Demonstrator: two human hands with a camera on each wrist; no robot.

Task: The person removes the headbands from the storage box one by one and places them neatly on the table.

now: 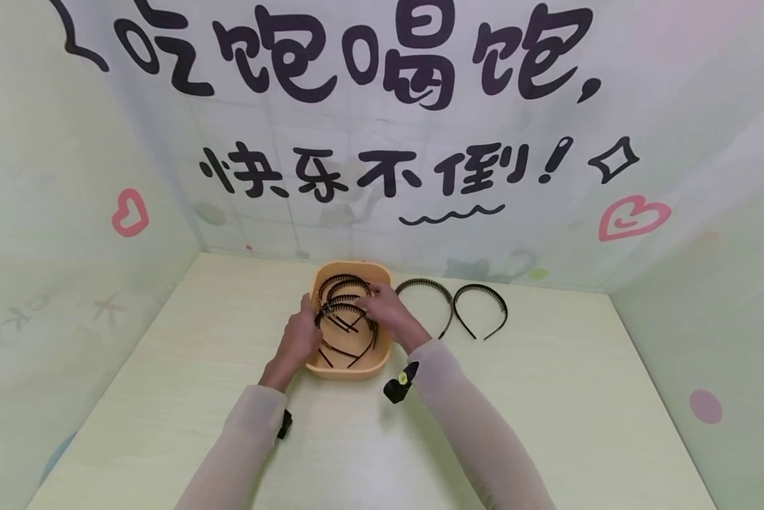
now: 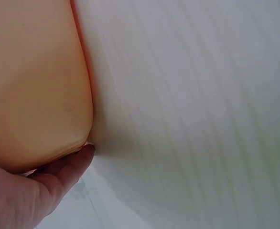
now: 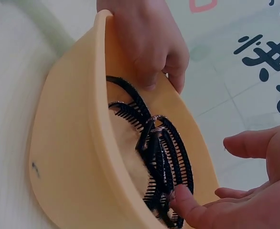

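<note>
A pale orange plastic bin stands toward the back of the table, with several black toothed headbands piled inside. My left hand grips the bin's left wall; in the right wrist view its thumb lies inside the rim and its fingers outside. Over the bin's right side, my right hand reaches in. Its thumb stands apart from the fingers, and one fingertip touches the headbands. Right of the bin, two more headbands lie on the table, a larger one and a smaller one.
The pale wood-grain table ends at a printed curtain behind the bin, with further curtain sides at left and right. Black wrist devices hang below the sleeves.
</note>
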